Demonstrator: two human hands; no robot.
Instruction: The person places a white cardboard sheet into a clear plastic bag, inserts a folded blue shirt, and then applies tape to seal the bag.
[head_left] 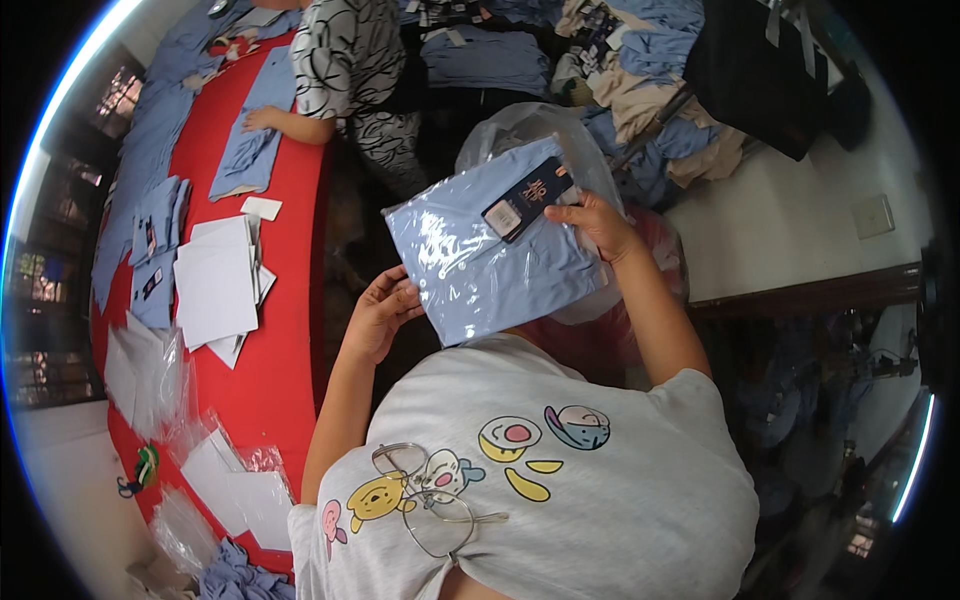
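Between my hands is a folded light-blue garment in a clear plastic bag [500, 270], held up tilted in front of my chest. A dark navy hang tag [527, 198] with a white label shows through the plastic near its upper right. My right hand [600, 226] grips the bag's right edge, thumb on top beside the tag. At the lower left corner, the fingers of my left hand [385, 312] are closed on the bag's edge. Behind the packed garment stands a large clear plastic sack [525, 122], partly hidden by it.
A red-covered table [285, 400] runs along the left, bearing white cardboard sheets [215, 285], clear bags [180, 530] and folded blue garments [155, 235]. Across it a co-worker's hand [265, 120] rests on blue cloth. Blue and beige clothes [640, 90] are heaped at the far right.
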